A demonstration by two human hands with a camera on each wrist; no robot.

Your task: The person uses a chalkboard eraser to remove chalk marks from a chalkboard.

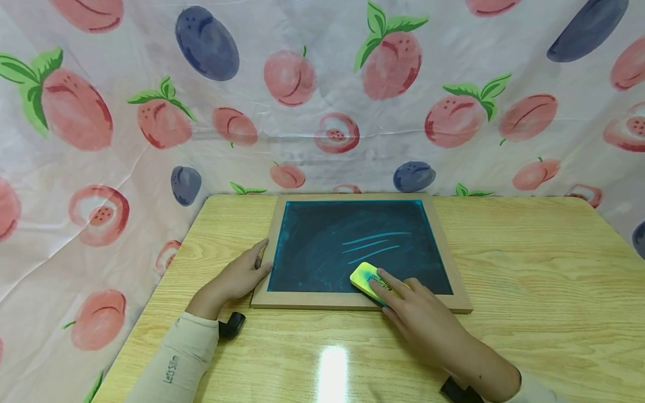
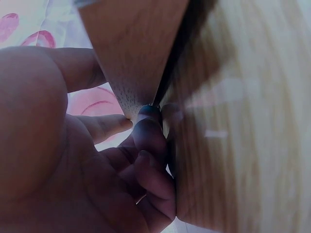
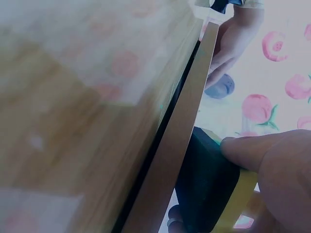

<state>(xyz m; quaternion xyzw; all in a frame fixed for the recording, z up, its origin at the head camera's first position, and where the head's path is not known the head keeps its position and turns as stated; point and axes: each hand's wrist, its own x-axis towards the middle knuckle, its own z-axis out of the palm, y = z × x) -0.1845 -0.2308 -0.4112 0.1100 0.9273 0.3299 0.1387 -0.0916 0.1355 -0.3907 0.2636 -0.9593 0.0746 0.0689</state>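
A chalkboard (image 1: 312,235) in a light wooden frame lies on the table, with three blue chalk strokes (image 1: 375,242) right of its middle and fainter smears nearer the front. At its left edge my left hand (image 1: 237,280) grips the frame; in the left wrist view the fingers (image 2: 149,133) curl in at the frame's underside. My right hand (image 1: 423,310) holds a yellow eraser (image 1: 364,274) with a dark underside (image 3: 206,179) by its sides, over the board's lower right part. The eraser's near end overlaps the front frame bar.
The light wood-grain table (image 1: 529,268) extends around the board on both sides and in front. A fruit-patterned cloth (image 1: 312,140) hangs behind the table and along its left side. Dark wrist mounts (image 1: 232,326) sit under both wrists.
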